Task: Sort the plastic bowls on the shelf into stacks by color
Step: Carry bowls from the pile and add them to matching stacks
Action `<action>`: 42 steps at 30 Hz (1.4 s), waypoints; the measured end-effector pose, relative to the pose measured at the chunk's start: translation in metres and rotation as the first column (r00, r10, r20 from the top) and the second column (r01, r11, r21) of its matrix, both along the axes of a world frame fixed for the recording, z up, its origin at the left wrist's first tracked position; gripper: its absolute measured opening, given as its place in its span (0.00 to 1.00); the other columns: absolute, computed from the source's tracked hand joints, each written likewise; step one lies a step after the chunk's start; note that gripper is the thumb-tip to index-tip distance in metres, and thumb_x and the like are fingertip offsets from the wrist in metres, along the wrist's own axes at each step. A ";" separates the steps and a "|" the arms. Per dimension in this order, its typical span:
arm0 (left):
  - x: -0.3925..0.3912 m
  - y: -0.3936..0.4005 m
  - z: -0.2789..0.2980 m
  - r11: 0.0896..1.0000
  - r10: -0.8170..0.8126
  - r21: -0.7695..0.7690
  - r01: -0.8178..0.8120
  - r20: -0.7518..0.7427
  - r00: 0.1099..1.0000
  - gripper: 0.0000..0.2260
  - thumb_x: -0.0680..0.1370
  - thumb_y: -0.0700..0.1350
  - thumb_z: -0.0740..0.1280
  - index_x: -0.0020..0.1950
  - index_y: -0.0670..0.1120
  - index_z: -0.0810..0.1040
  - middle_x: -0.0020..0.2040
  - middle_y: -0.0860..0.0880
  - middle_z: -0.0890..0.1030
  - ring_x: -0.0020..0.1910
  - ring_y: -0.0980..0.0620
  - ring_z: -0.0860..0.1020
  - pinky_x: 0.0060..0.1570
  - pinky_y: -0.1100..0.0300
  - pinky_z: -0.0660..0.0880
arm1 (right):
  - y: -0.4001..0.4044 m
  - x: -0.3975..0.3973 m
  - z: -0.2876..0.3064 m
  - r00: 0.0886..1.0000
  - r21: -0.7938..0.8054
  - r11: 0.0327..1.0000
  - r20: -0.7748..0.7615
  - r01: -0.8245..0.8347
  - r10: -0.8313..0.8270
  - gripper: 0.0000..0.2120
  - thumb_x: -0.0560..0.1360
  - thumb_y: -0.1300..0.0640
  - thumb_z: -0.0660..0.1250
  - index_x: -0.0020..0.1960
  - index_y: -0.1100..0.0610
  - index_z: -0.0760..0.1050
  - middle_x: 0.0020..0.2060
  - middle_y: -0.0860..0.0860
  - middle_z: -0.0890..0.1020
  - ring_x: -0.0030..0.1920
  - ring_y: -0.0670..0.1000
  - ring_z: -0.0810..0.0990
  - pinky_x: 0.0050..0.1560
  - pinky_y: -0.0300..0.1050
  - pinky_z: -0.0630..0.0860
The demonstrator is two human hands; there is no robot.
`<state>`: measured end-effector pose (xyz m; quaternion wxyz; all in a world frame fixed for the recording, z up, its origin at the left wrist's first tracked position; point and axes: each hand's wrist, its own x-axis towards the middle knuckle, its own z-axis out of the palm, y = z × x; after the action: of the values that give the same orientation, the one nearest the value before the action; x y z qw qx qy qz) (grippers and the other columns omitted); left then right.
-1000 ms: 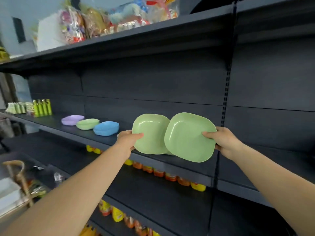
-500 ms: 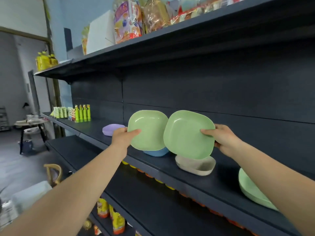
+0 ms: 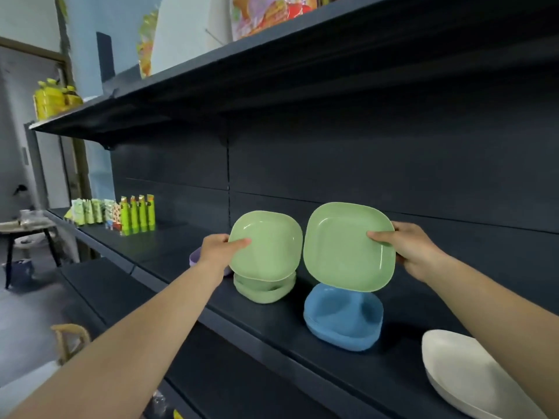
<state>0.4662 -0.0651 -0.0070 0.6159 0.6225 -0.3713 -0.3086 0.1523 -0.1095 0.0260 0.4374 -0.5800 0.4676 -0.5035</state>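
Green packets (image 3: 137, 215) stood in a row far along the shelf board. Snack bags (image 3: 266, 13) and yellow bottles (image 3: 53, 99) sat on top; a small table (image 3: 25, 229) stood left.

Three green bowls (image 3: 266, 246), one blue bowl (image 3: 343, 320), one white bowl (image 3: 465, 373), one purple bowl (image 3: 195, 257)

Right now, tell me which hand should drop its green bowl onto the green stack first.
Left. The left hand holds its green bowl directly above the green stack; the right hand is over the blue bowl.
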 end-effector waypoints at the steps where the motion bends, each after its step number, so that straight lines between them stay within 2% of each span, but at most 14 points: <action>1: 0.009 -0.014 -0.006 1.000 -0.003 0.016 0.003 0.011 1.000 0.09 0.71 0.45 0.74 0.44 0.42 0.77 0.40 0.44 0.79 0.39 0.45 0.77 0.45 0.51 0.78 | -0.005 0.003 0.000 1.000 0.001 1.000 -0.005 0.027 -0.027 0.11 0.72 0.63 0.71 0.54 0.61 0.79 0.49 0.56 0.83 0.50 0.57 0.81 0.53 0.51 0.76; 4: 0.033 -0.060 -0.025 0.996 -0.078 0.057 0.074 0.086 0.993 0.15 0.63 0.49 0.77 0.41 0.43 0.76 0.40 0.43 0.78 0.40 0.45 0.77 0.46 0.51 0.76 | -0.018 0.010 -0.003 0.993 0.006 0.993 -0.010 0.116 -0.115 0.11 0.72 0.63 0.71 0.55 0.61 0.79 0.49 0.56 0.83 0.50 0.57 0.81 0.56 0.53 0.76; 6: 0.046 -0.092 -0.037 0.987 -0.140 0.106 0.122 0.186 0.973 0.16 0.58 0.50 0.76 0.35 0.44 0.73 0.36 0.44 0.76 0.37 0.48 0.74 0.41 0.56 0.71 | -0.024 0.014 -0.006 0.985 0.021 0.985 -0.015 0.171 -0.170 0.11 0.72 0.62 0.71 0.55 0.61 0.79 0.49 0.56 0.83 0.50 0.56 0.81 0.53 0.52 0.77; 8: 0.048 -0.107 -0.042 0.976 -0.194 0.162 0.147 0.330 0.924 0.19 0.64 0.47 0.77 0.30 0.46 0.66 0.30 0.46 0.70 0.32 0.49 0.68 0.36 0.59 0.63 | -0.026 0.020 -0.009 0.976 0.032 0.976 -0.015 0.216 -0.216 0.11 0.72 0.63 0.71 0.54 0.61 0.79 0.47 0.55 0.83 0.47 0.55 0.81 0.45 0.48 0.77; 11: 0.054 -0.117 -0.051 0.949 -0.291 0.261 0.175 0.518 0.804 0.22 0.70 0.45 0.73 0.31 0.47 0.58 0.29 0.50 0.61 0.29 0.50 0.60 0.30 0.58 0.55 | -0.028 0.030 -0.012 0.963 0.039 0.962 0.010 0.270 -0.271 0.10 0.72 0.64 0.70 0.54 0.62 0.78 0.43 0.54 0.82 0.41 0.52 0.80 0.38 0.43 0.73; 15: 0.067 -0.129 -0.069 0.927 -0.365 0.304 0.219 0.598 0.713 0.17 0.70 0.45 0.72 0.33 0.47 0.63 0.31 0.51 0.65 0.32 0.50 0.65 0.30 0.60 0.59 | -0.023 0.044 -0.020 0.947 0.064 0.945 -0.003 0.321 -0.321 0.11 0.72 0.64 0.71 0.55 0.61 0.78 0.45 0.54 0.83 0.42 0.53 0.81 0.39 0.44 0.75; 18: 0.073 -0.133 -0.077 0.914 -0.405 0.272 0.301 0.589 0.699 0.09 0.70 0.42 0.73 0.42 0.46 0.72 0.39 0.51 0.74 0.41 0.50 0.73 0.34 0.62 0.65 | -0.018 0.053 -0.026 0.937 0.070 0.935 -0.002 0.349 -0.349 0.11 0.73 0.63 0.70 0.55 0.61 0.78 0.44 0.55 0.83 0.41 0.53 0.80 0.37 0.44 0.74; 21: 0.073 -0.134 -0.082 0.908 -0.418 0.253 0.334 0.599 0.683 0.13 0.69 0.41 0.73 0.49 0.45 0.73 0.47 0.49 0.77 0.45 0.50 0.75 0.40 0.62 0.68 | -0.012 0.060 -0.033 0.925 0.062 0.923 -0.012 0.380 -0.380 0.12 0.73 0.63 0.70 0.55 0.61 0.78 0.44 0.54 0.83 0.41 0.51 0.80 0.36 0.42 0.71; 24: 0.071 -0.135 -0.086 0.912 -0.407 0.234 0.336 0.621 0.670 0.17 0.68 0.42 0.74 0.53 0.46 0.73 0.53 0.47 0.77 0.49 0.49 0.76 0.44 0.60 0.71 | -0.004 0.062 -0.041 0.914 0.082 0.911 -0.016 0.405 -0.405 0.12 0.72 0.63 0.71 0.55 0.60 0.79 0.47 0.55 0.84 0.45 0.53 0.81 0.39 0.43 0.74; 29: 0.056 -0.126 -0.075 0.931 -0.343 0.122 0.344 0.615 0.710 0.20 0.69 0.47 0.75 0.59 0.44 0.74 0.58 0.45 0.75 0.55 0.49 0.75 0.52 0.59 0.71 | 0.014 0.056 -0.050 0.892 0.107 0.886 -0.021 0.450 -0.451 0.12 0.72 0.64 0.71 0.55 0.62 0.79 0.48 0.58 0.84 0.44 0.55 0.82 0.43 0.45 0.77; 31: 0.038 -0.114 -0.061 0.912 -0.363 0.035 0.408 0.533 0.764 0.17 0.71 0.48 0.74 0.57 0.46 0.75 0.58 0.46 0.76 0.54 0.51 0.74 0.51 0.61 0.69 | 0.022 0.049 -0.051 0.883 0.105 0.878 -0.015 0.468 -0.469 0.13 0.72 0.64 0.71 0.55 0.63 0.79 0.48 0.59 0.84 0.44 0.56 0.82 0.47 0.47 0.77; 33: 0.013 -0.096 -0.044 0.859 -0.469 -0.003 0.512 0.392 0.791 0.14 0.73 0.50 0.72 0.56 0.47 0.76 0.55 0.49 0.78 0.52 0.53 0.75 0.49 0.62 0.69 | 0.031 0.041 -0.051 0.874 0.108 0.868 -0.008 0.484 -0.486 0.13 0.71 0.64 0.71 0.56 0.64 0.79 0.48 0.59 0.84 0.44 0.56 0.82 0.48 0.48 0.77; 38: -0.070 -0.053 -0.019 0.650 -0.746 -0.027 0.760 0.170 0.644 0.15 0.74 0.50 0.70 0.58 0.46 0.77 0.54 0.49 0.80 0.53 0.52 0.79 0.59 0.56 0.75 | 0.058 0.013 -0.045 0.865 0.094 0.861 -0.017 0.500 -0.501 0.12 0.72 0.63 0.71 0.55 0.62 0.79 0.45 0.57 0.84 0.37 0.53 0.82 0.33 0.40 0.76; 42: -0.140 -0.025 -0.015 0.565 -0.820 -0.021 0.825 0.098 0.564 0.12 0.75 0.48 0.70 0.56 0.46 0.77 0.52 0.48 0.82 0.53 0.50 0.80 0.55 0.55 0.76 | 0.082 -0.024 -0.039 0.865 0.094 0.860 -0.018 0.501 -0.502 0.11 0.72 0.62 0.71 0.55 0.61 0.79 0.45 0.57 0.85 0.39 0.55 0.83 0.37 0.43 0.78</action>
<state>0.3263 -0.0898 -0.0217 0.4064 0.3694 -0.6517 -0.5232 0.1286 -0.0272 -0.0130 0.3206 -0.4150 0.6242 -0.5791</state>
